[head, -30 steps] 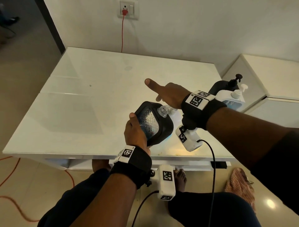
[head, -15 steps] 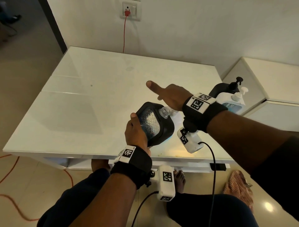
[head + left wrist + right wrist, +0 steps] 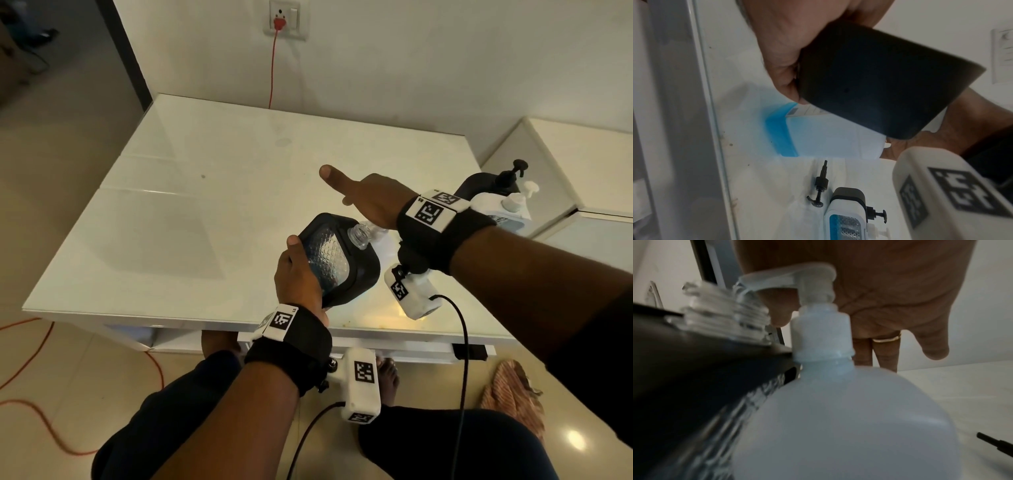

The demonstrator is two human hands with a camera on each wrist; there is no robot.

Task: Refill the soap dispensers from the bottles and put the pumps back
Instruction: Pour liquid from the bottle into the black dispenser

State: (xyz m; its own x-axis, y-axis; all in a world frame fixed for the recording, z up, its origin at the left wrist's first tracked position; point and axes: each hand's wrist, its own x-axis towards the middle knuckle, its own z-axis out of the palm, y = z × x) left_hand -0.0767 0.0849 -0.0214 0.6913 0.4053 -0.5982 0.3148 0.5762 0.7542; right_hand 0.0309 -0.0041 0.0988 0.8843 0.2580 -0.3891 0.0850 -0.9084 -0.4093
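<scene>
While the left hand (image 3: 301, 274) grips the tilted black soap dispenser (image 3: 342, 260) at frame centre, the flat, unclenched right hand (image 3: 373, 202) presses the white refill bottle's pump (image 3: 797, 277).

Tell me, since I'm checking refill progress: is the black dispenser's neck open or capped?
Open: the black textured-window dispenser shows a bare clear threaded neck, no pump.

No legible text; wrist tags (image 3: 428, 213) carry only block-pattern codes.
</scene>
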